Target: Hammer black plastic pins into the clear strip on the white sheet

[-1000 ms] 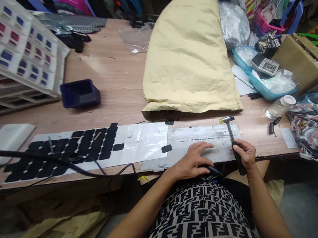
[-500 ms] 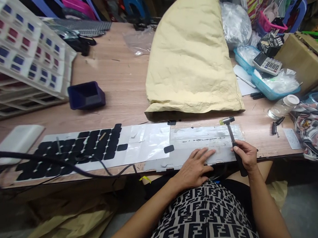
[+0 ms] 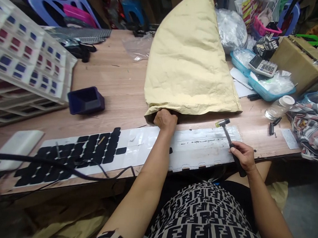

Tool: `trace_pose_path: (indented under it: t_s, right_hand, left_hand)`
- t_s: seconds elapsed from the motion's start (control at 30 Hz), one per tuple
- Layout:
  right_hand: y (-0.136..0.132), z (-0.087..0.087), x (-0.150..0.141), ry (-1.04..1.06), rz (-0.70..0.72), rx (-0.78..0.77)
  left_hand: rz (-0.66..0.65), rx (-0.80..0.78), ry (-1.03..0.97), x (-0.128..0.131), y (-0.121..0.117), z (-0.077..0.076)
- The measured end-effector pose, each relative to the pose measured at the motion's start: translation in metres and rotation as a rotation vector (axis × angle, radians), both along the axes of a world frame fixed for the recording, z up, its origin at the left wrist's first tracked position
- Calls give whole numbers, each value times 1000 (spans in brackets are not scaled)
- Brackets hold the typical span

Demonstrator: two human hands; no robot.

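Note:
My right hand (image 3: 244, 156) is wrapped around the black handle of a small hammer (image 3: 227, 132), its head with a yellow end pointing away from me over the worktop. My left hand (image 3: 166, 120) is at the open mouth of a large yellow paper bag (image 3: 192, 63), knuckles up and fingers curled; its fingertips are hidden. Below it lies a long white strip (image 3: 201, 146) with a shiny film over part of it. My left forearm crosses this strip. Black rounded pads (image 3: 92, 145) sit in joined rows on a white sheet (image 3: 133, 141) to the left.
A purple bin (image 3: 86, 101) and a white crate (image 3: 34, 58) stand at left. A white power bank-like box (image 3: 16, 146) and a black cable (image 3: 69, 169) lie near the front edge. At right are blue baskets (image 3: 268, 91), a jar (image 3: 279, 106), a cardboard box (image 3: 303, 68) and cloth (image 3: 312, 127).
My left hand has left the white strip and moved forward and left to the paper bag's mouth, its fingers now curled. My right hand still holds the hammer in nearly the same place.

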State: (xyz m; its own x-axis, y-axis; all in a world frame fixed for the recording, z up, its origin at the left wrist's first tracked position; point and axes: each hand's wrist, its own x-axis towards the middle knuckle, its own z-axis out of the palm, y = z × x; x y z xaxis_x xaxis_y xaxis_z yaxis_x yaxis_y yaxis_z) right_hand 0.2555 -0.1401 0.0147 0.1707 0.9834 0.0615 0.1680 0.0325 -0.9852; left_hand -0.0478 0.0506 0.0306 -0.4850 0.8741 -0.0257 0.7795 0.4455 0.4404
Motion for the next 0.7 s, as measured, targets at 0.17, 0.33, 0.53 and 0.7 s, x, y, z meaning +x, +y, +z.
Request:
trace_pose_path:
  t_s: [0.17, 0.33, 0.53, 0.7]
  right_hand:
    - [-1, 2, -1, -12, 10, -10]
    - [-1, 3, -1, -14, 28, -13]
    - [-2, 4, -2, -91, 22, 7]
    - [-3, 7, -7, -236, 30, 49]
  left_hand:
    - [1, -39, 3, -2, -14, 6]
    - [-249, 18, -135, 1, -71, 13]
    - [-879, 160, -337, 40, -101, -4]
    - [-885, 176, -339, 56, -90, -19]
